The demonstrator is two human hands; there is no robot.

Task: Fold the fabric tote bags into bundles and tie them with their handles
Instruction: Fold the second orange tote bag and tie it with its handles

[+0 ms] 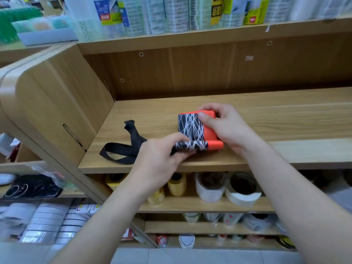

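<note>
We register bright, even, diffuse light that falls from overhead. The upper shelf (209, 35) casts a soft shadow onto the back panel (209, 73), darkest along its foot. Motion blur smears the left hand (162, 159) and the tote bag (190, 126) edge in its grip; the right hand (226, 126) renders sharper. We find the packages (171, 14) up top and the wrapped rolls (49, 221) at lower left soft. Wide-angle distortion bows the side panel (47, 92) at the left edge.

A folded orange tote bag (198, 128) with a black-and-white line print lies on a wooden shelf, its black handles (122, 148) trailing loose to the left.
</note>
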